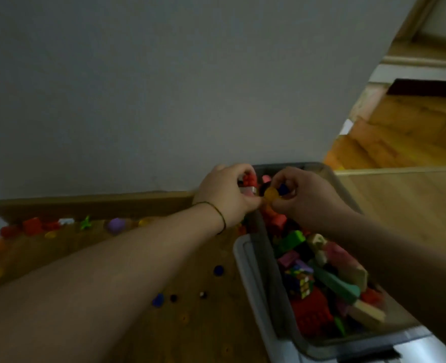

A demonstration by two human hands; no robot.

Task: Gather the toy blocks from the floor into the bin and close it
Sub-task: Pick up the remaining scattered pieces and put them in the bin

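Toy blocks [312, 314]: bright, jumbled, many-coloured

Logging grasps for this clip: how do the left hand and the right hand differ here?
The left hand grips a red block and a white piece; the right hand pinches a yellow disc and a blue piece. The left wrist wears a thin band; the right shows none. Both hold toys above the far end of the bin.
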